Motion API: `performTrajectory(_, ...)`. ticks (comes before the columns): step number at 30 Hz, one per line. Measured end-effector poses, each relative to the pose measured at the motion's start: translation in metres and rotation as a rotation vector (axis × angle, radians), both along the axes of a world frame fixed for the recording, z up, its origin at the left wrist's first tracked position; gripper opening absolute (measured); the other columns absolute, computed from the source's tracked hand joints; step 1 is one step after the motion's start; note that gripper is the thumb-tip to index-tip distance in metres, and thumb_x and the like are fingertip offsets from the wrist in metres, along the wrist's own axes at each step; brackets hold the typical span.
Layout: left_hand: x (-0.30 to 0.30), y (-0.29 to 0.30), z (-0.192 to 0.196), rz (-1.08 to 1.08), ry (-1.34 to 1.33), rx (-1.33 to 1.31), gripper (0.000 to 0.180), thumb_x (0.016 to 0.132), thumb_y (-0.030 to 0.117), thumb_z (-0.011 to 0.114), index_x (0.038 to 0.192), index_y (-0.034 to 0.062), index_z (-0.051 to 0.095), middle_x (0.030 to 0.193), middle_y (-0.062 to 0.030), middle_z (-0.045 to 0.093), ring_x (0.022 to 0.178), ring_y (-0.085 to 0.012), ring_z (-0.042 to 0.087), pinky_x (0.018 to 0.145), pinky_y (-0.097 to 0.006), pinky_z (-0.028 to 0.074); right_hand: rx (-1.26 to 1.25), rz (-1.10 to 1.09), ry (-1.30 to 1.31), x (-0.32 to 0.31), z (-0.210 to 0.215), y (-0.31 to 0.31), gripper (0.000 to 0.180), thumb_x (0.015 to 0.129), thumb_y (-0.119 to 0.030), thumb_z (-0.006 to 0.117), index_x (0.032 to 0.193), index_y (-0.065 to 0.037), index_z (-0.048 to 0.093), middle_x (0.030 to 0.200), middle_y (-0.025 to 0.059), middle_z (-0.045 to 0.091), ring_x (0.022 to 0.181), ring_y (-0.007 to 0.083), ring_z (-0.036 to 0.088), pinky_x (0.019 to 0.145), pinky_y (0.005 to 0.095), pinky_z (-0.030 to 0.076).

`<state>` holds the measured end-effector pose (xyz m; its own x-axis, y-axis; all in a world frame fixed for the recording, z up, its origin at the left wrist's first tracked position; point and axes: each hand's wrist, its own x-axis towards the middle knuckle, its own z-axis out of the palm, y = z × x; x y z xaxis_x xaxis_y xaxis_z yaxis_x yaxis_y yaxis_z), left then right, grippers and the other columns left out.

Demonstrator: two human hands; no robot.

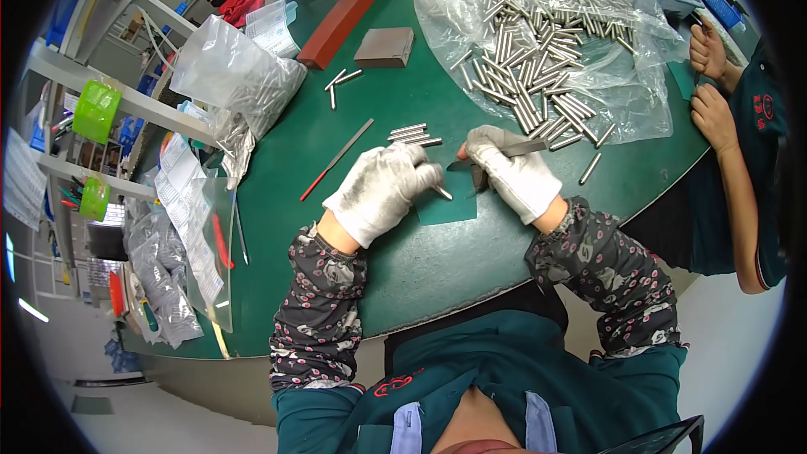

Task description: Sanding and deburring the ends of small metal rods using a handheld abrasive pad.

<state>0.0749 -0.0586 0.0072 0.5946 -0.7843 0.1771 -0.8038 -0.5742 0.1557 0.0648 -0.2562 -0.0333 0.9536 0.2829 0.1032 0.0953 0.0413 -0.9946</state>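
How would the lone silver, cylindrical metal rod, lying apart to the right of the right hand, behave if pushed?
This metal rod would likely roll sideways, as it looks round. It is probably stiff, being straight metal; its shiny surface may be slippery.

Left gloved hand [374, 192], frame centre, pinches steel pin [442, 193]; right gloved hand [514, 175], beside it, grips dark metal tool [524, 148]. Pin heap [523, 76] on clear plastic [643, 113], upper right; red-handled file [337, 159] left of centre.

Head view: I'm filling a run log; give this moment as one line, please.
left hand: holds metal pin; right hand: holds grey caliper-like tool; pin heap: amid clear plastic
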Motion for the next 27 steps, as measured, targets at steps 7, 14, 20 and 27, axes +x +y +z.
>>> performTrajectory(7, -0.008, -0.007, -0.003, 0.128, 0.174, -0.331, 0.025, 0.060, 0.006, 0.066, 0.083, 0.0058, 0.055, 0.084, -0.0100, 0.056, 0.073, -0.0287, 0.057, 0.064, -0.034, 0.047, -0.013, -0.042, -0.003, 0.001, 0.001, -0.002, 0.012, 0.085, -0.015, 0.049, 0.083, -0.004, 0.051, 0.068, 0.0000, 0.051, 0.059, 0.0055, 0.048, 0.053, 0.0196, 0.039)
performTrajectory(14, -0.014, -0.008, -0.013, 0.480, 0.222, -0.183, 0.031, 0.062, 0.005, 0.071, 0.089, 0.0022, 0.054, 0.075, -0.0101, 0.054, 0.067, -0.0251, 0.055, 0.062, -0.033, 0.046, 0.076, -0.064, -0.058, 0.002, -0.010, 0.002, 0.007, 0.084, -0.010, 0.051, 0.080, -0.004, 0.050, 0.070, 0.0003, 0.052, 0.061, 0.0059, 0.049, 0.054, 0.0198, 0.040)
performTrajectory(20, -0.008, -0.006, -0.013, 0.245, 0.154, -0.265, 0.026, 0.063, -0.001, 0.069, 0.085, 0.0047, 0.057, 0.078, -0.0081, 0.057, 0.073, -0.0259, 0.055, 0.064, -0.033, 0.045, 0.102, -0.024, -0.034, -0.002, -0.003, -0.004, 0.007, 0.082, -0.009, 0.050, 0.079, -0.003, 0.049, 0.069, 0.0014, 0.052, 0.060, 0.0067, 0.052, 0.052, 0.0201, 0.041)
performTrajectory(27, -0.006, -0.008, -0.017, 0.231, 0.078, -0.211, 0.023, 0.060, 0.001, 0.069, 0.079, 0.0071, 0.059, 0.079, -0.0064, 0.057, 0.077, -0.0263, 0.054, 0.068, -0.035, 0.044, 0.042, -0.041, -0.081, -0.002, -0.008, -0.004, 0.006, 0.081, -0.008, 0.049, 0.079, -0.003, 0.050, 0.069, 0.0020, 0.053, 0.058, 0.0073, 0.053, 0.051, 0.0200, 0.041)
